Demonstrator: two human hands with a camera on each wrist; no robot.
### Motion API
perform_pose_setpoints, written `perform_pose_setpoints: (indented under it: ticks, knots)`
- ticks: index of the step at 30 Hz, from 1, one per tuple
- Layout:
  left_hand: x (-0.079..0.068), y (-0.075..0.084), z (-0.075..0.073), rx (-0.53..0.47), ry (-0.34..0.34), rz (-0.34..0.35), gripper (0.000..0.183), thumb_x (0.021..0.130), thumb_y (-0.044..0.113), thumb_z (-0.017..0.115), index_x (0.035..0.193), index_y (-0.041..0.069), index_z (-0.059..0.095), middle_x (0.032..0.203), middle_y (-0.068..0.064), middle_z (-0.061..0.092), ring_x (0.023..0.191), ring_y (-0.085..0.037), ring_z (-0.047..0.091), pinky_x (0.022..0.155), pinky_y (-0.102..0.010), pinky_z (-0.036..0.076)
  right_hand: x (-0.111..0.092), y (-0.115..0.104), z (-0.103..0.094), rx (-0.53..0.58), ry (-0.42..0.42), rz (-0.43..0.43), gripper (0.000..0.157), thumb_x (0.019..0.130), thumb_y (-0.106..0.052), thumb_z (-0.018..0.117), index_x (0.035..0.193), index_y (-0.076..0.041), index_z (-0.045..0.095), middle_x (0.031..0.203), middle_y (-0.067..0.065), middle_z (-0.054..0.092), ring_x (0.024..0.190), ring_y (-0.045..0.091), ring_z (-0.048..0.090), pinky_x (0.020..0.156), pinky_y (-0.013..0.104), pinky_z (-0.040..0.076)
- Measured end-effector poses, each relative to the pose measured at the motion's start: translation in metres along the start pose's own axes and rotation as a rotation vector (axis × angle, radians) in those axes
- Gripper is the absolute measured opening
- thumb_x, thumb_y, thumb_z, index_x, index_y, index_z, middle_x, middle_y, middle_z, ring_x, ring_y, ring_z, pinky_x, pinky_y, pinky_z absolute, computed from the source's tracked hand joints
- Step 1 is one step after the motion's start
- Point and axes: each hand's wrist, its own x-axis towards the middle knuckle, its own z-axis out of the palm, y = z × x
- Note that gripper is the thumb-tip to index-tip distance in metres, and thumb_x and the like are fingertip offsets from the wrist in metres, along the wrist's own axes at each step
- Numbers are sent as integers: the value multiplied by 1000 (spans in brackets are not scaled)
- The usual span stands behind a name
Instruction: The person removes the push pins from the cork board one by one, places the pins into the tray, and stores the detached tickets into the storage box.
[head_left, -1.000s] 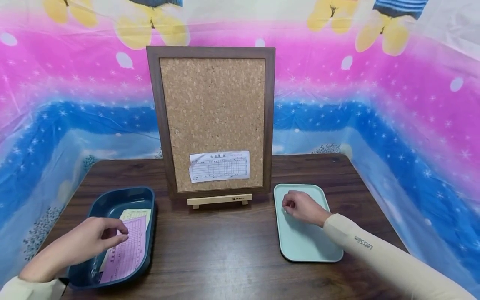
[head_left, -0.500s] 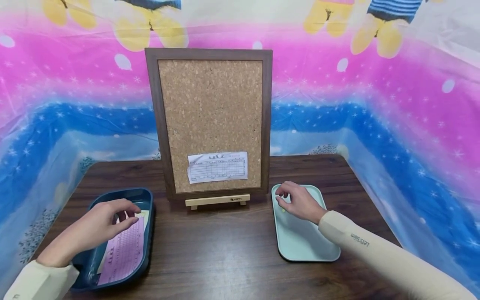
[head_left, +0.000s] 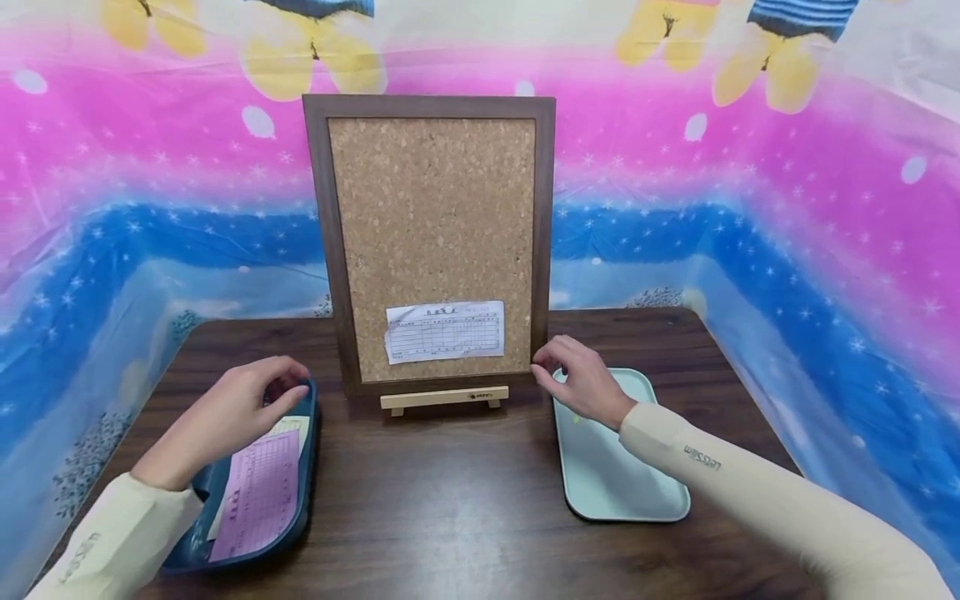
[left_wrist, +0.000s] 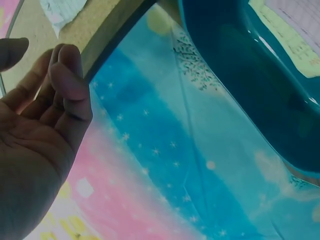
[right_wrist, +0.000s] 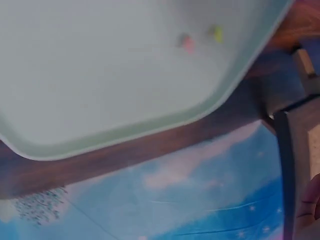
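My left hand (head_left: 240, 408), fingers loosely bent with nothing between them, is raised over the far end of a dark teal tray (head_left: 308, 475). A purple printed slip (head_left: 262, 492) lies in that tray on top of a pale yellow slip (head_left: 292, 427). My right hand (head_left: 588, 383) hovers over the near green tray's far left corner, fingertips right at the lower right of a framed corkboard (head_left: 442, 217). A white form slip (head_left: 446, 337) is fixed low on the cork by a white push pin (head_left: 450, 309). Pink (right_wrist: 188, 44) and yellow (right_wrist: 217, 33) push pins lie in the mint green tray (head_left: 622, 475).
The corkboard leans on a small wooden easel (head_left: 444, 398) at the middle of the dark wooden table (head_left: 450, 500). Behind the table hangs a pink and blue patterned cloth (head_left: 630, 167). The two trays stand at the left and right of the easel.
My right hand has lifted from the mint green tray and moved left to the corkboard's edge, its fingers parting. My left hand has risen away from the slips, moving forward and right.
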Motion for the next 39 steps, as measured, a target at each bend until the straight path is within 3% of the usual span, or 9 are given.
perform_pose_setpoints:
  ticks: [8, 17, 29, 39]
  knots:
    - [32, 11, 4, 4, 34, 11, 18, 92, 16, 62, 106, 4, 62, 79, 2, 58, 67, -11, 52, 60, -32, 46, 33, -17, 5, -16, 25, -74, 4, 92, -21, 61, 91, -17, 62, 87, -9, 54, 74, 11, 51, 62, 26, 43]
    - [69, 18, 13, -33, 23, -12, 23, 91, 18, 65, 108, 3, 60, 81, -2, 59, 68, -15, 55, 61, -35, 47, 61, -34, 17, -26, 23, -46, 4, 91, -18, 62, 93, -14, 61, 90, -5, 55, 81, 16, 56, 69, 27, 46]
    - [91, 28, 23, -47, 57, -37, 30, 90, 18, 66, 113, 1, 59, 85, -5, 62, 71, -17, 58, 65, -38, 49, 85, -45, 24, -66, 28, -108, 12, 89, -13, 64, 100, -9, 62, 95, 0, 59, 84, 13, 54, 71, 27, 45]
    - [105, 33, 36, -61, 102, -86, 26, 91, 23, 65, 107, 4, 59, 89, -7, 61, 74, -20, 58, 66, -38, 47, 115, -58, 31, -112, -9, -137, 13, 89, -11, 63, 102, -8, 61, 97, 2, 59, 85, 13, 53, 72, 29, 46]
